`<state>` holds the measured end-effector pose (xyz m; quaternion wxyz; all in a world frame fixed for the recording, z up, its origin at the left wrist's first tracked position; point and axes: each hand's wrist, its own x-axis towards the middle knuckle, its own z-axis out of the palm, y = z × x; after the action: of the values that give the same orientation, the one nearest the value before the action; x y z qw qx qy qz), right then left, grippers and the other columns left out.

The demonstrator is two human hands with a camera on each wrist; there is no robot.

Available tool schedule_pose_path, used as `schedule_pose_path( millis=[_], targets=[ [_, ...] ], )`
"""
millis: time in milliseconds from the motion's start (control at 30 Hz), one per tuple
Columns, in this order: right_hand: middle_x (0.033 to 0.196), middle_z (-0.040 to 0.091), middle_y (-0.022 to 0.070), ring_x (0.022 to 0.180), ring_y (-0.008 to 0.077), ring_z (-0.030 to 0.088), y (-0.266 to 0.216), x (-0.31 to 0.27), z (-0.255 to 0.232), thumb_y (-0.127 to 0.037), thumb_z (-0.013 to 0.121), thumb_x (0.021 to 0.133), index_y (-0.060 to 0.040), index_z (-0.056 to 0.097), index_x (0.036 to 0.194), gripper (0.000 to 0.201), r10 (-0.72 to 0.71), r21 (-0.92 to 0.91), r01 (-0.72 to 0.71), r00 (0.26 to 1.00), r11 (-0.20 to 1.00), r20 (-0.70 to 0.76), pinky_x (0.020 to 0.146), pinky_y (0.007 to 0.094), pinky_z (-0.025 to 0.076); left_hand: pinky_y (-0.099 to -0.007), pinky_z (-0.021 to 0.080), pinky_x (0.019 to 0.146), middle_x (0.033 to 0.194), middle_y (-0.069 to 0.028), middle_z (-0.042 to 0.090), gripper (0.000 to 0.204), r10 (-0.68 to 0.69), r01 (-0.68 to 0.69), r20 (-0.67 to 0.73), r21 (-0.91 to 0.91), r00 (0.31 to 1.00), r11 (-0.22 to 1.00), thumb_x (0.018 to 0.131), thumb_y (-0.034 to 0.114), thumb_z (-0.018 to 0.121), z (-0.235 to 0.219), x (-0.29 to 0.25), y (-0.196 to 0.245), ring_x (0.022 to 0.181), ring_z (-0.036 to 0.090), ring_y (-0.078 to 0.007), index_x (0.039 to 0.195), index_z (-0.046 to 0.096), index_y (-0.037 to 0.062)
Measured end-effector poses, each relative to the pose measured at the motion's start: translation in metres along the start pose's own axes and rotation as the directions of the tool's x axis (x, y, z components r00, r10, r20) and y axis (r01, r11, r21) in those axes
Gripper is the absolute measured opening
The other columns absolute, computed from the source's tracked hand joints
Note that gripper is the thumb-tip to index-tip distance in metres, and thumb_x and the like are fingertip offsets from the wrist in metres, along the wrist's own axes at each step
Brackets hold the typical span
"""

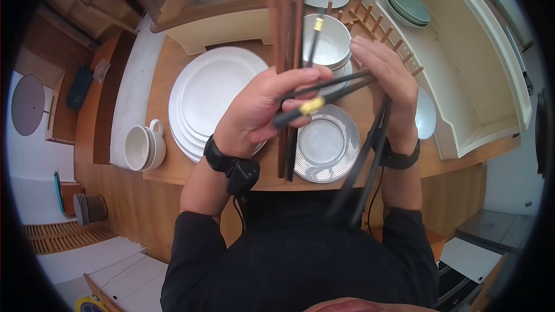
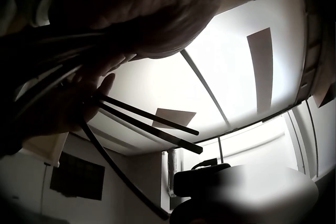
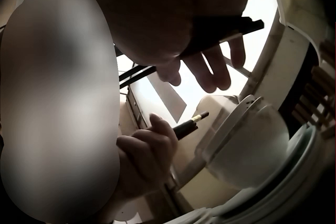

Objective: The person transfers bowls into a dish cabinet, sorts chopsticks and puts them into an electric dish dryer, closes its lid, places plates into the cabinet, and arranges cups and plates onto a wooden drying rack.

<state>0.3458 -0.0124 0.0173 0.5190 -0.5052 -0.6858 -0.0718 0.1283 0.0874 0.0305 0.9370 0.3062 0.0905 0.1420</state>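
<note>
In the head view, my left hand [image 1: 248, 110] grips a bundle of reddish-brown chopsticks [image 1: 283, 52], blurred at the top, along with dark chopsticks bearing gold bands [image 1: 313, 104]. Opposite it, my right hand [image 1: 396, 81] has its fingers extended upward and holds black chopsticks [image 1: 369, 150] against the palm, which slant down toward the lap. Other dark sticks cross between the two hands. The right wrist view shows black sticks [image 3: 223, 32] held by the right hand [image 3: 157, 24], with the left hand [image 3: 149, 155] lower down. Thin dark sticks [image 2: 152, 124] extend in the left wrist view.
Stacked white plates [image 1: 196, 69] lie at left on the wooden table, cups [image 1: 139, 147] by its left edge. White bowls [image 1: 324, 37] and ribbed plates [image 1: 341, 162] stand in the middle. A cream rack [image 1: 480, 81] with wooden pegs and green dishes [image 1: 409, 4] is at right.
</note>
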Motion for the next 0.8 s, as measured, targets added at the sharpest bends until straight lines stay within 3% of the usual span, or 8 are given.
schedule_pose_path(
  millis=[33, 100, 200, 400, 500, 567, 600, 800],
  targets=[
    [0.117, 0.071, 0.0159, 0.111, 0.0325, 0.069, -0.001, 0.003, -0.002, -0.002, 0.062, 0.089, -0.0065, 0.072, 0.122, 0.034, -0.226, -0.249, 0.223, 0.974, 0.942, 0.018, 0.098, 0.0433, 0.052, -0.0186, 0.037, 0.046, 0.077, -0.0004, 0.052, 0.026, -0.007, 0.007, -0.002, -0.004, 1.000, 1.000, 0.107, 0.021, 0.052, 0.003, 0.000, -0.001, 0.061, 0.051, -0.0048, 0.116, 0.059, -0.0028],
    [0.123, 0.070, 0.0140, 0.122, 0.0344, 0.064, -0.011, 0.003, -0.003, -0.005, 0.063, 0.088, -0.0091, 0.073, 0.120, 0.035, -0.212, -0.281, 0.221, 0.975, 0.934, 0.064, 0.105, 0.0478, 0.047, -0.0172, 0.031, 0.042, 0.076, -0.0016, 0.054, 0.027, -0.116, 0.121, -0.043, 0.163, 0.992, 0.979, 0.106, 0.024, 0.056, 0.006, 0.001, -0.004, 0.054, 0.045, -0.0029, 0.111, 0.058, -0.0025],
    [0.133, 0.066, 0.0142, 0.131, 0.0329, 0.059, -0.022, 0.003, 0.000, -0.014, 0.063, 0.089, -0.0147, 0.074, 0.121, 0.034, -0.259, -0.353, 0.307, 0.949, 0.884, 0.178, 0.109, 0.0486, 0.044, -0.0162, 0.030, 0.040, 0.073, -0.0002, 0.056, 0.027, -0.126, 0.132, -0.051, 0.158, 0.991, 0.979, 0.105, 0.027, 0.057, 0.010, 0.000, -0.012, 0.047, 0.040, 0.0005, 0.105, 0.058, 0.0008],
    [0.134, 0.066, 0.0147, 0.131, 0.0332, 0.058, -0.021, 0.004, 0.002, -0.009, 0.064, 0.088, -0.0124, 0.073, 0.122, 0.036, -0.273, -0.341, 0.299, 0.954, 0.892, 0.123, 0.110, 0.0486, 0.044, -0.0145, 0.030, 0.040, 0.069, 0.0052, 0.051, 0.021, -0.142, 0.139, 0.019, 0.104, 0.990, 0.985, 0.105, 0.023, 0.056, 0.004, 0.001, -0.006, 0.045, 0.035, 0.0028, 0.100, 0.057, 0.0030],
    [0.132, 0.067, 0.0149, 0.130, 0.0334, 0.059, -0.013, 0.005, -0.002, -0.007, 0.064, 0.087, -0.0107, 0.073, 0.123, 0.036, -0.246, -0.342, 0.279, 0.960, 0.897, 0.135, 0.109, 0.0479, 0.045, -0.0136, 0.030, 0.037, 0.068, 0.0059, 0.051, 0.018, -0.090, 0.091, -0.012, 0.097, 0.996, 0.991, 0.101, 0.020, 0.065, 0.004, 0.002, -0.006, 0.046, 0.036, 0.0030, 0.097, 0.062, 0.0030],
    [0.130, 0.068, 0.0151, 0.129, 0.0335, 0.060, -0.020, 0.005, -0.001, -0.007, 0.063, 0.088, -0.0100, 0.073, 0.123, 0.036, -0.237, -0.322, 0.277, 0.959, 0.905, 0.158, 0.107, 0.0474, 0.047, -0.0135, 0.030, 0.037, 0.070, 0.0043, 0.054, 0.021, -0.095, 0.099, -0.068, 0.055, 0.993, 0.994, 0.101, 0.023, 0.064, 0.008, 0.004, -0.011, 0.046, 0.036, 0.0030, 0.096, 0.062, 0.0024],
    [0.130, 0.067, 0.0153, 0.129, 0.0335, 0.060, -0.020, 0.005, 0.000, -0.007, 0.063, 0.088, -0.0099, 0.072, 0.123, 0.036, -0.255, -0.320, 0.294, 0.954, 0.900, 0.160, 0.107, 0.0473, 0.047, -0.0133, 0.032, 0.040, 0.071, 0.0034, 0.055, 0.023, -0.098, 0.100, -0.034, 0.063, 0.995, 0.993, 0.106, 0.025, 0.054, 0.006, 0.004, -0.014, 0.046, 0.037, 0.0042, 0.098, 0.058, 0.0039],
    [0.133, 0.066, 0.0141, 0.132, 0.0329, 0.058, -0.024, 0.006, 0.003, -0.010, 0.062, 0.089, -0.0102, 0.072, 0.124, 0.036, -0.254, -0.310, 0.306, 0.947, 0.900, 0.196, 0.109, 0.0478, 0.046, -0.0129, 0.032, 0.040, 0.078, -0.0042, 0.061, 0.019, -0.122, 0.126, -0.033, 0.218, 0.992, 0.968, 0.105, 0.021, 0.056, 0.015, 0.002, -0.008, 0.046, 0.039, 0.0034, 0.099, 0.058, 0.0026]
  ],
)
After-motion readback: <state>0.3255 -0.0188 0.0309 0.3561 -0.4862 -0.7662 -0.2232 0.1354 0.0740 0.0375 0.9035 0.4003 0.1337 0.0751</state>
